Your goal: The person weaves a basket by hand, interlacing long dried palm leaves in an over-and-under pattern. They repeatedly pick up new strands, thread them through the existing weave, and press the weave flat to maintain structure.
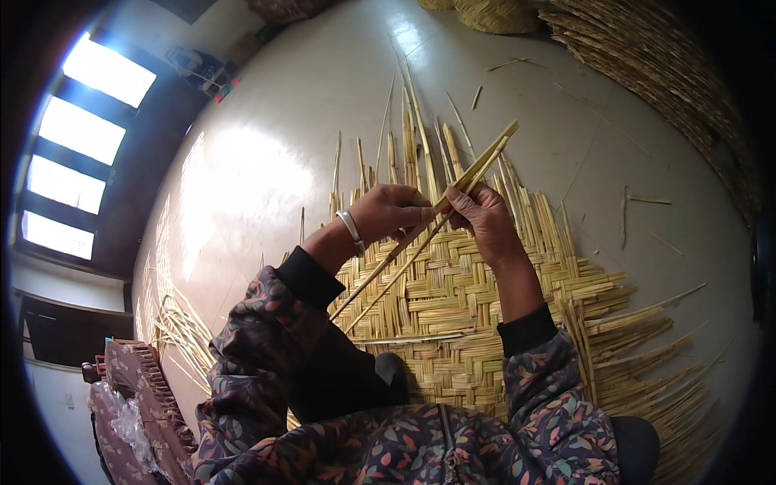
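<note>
Both my hands hold a small bundle of split reed strips (485, 159) above a woven mat. My left hand (391, 209), with a silver bangle (350, 230) at the wrist, pinches the strips between thumb and fingers. Close beside it, my right hand (480, 212) grips the same bundle, thumb on top. Two lower ends spread apart and run down toward my left sleeve. Beneath lies the mat (439, 285), plaited from flat reed strips, with loose unwoven ends fanning out at the far and right sides. One thin strip (418, 338) lies across the weave near me.
A large stack of reed strips (642, 66) lies at the far right, beside woven baskets or similar rounded pieces (497, 13). Thin loose strips (182, 327) are heaped at left, near a cloth-covered seat (136, 400). Scraps (624, 212) lie on the floor.
</note>
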`<state>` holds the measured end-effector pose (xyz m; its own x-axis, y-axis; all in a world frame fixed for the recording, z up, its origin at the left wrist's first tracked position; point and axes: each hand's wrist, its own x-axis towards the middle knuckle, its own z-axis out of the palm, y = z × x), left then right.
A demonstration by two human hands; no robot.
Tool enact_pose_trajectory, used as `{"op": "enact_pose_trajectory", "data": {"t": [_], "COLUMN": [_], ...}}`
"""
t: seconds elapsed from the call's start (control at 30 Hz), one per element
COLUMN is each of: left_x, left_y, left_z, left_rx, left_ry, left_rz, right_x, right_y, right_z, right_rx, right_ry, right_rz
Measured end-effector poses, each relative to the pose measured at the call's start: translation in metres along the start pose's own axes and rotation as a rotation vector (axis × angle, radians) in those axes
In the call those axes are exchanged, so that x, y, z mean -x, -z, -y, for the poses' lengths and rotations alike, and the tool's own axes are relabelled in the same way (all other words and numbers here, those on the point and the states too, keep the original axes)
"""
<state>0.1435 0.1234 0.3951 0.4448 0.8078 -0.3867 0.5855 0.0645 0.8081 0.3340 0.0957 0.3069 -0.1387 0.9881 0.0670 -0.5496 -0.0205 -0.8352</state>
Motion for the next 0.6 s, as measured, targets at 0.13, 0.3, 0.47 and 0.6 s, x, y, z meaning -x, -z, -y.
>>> {"op": "enact_pose_trajectory", "data": {"t": [0.13, 0.3, 0.47, 0.6], "left_x": [-0.001, -0.012, -0.021, -0.021], "left_y": [0.006, 0.002, -0.007, -0.009], "left_z": [0.005, 0.012, 0.015, 0.019], "left_rx": [0.436, 0.39, -0.316, -0.401], "left_ry": [0.0, -0.148, -0.293, -0.169], "left_rz": [0.204, 0.189, -0.148, -0.143], "right_x": [0.002, 0.0, -0.005, -0.008], "right_y": [0.004, 0.006, 0.003, 0.008], "right_z": [0.009, 0.014, 0.0, -0.005], "right_rx": [0.007, 0.048, 0.031, 0.068], "right_ry": [0.018, 0.071, 0.064, 0.062], "right_rz": [0.044, 0.082, -0.023, -0.171]}}
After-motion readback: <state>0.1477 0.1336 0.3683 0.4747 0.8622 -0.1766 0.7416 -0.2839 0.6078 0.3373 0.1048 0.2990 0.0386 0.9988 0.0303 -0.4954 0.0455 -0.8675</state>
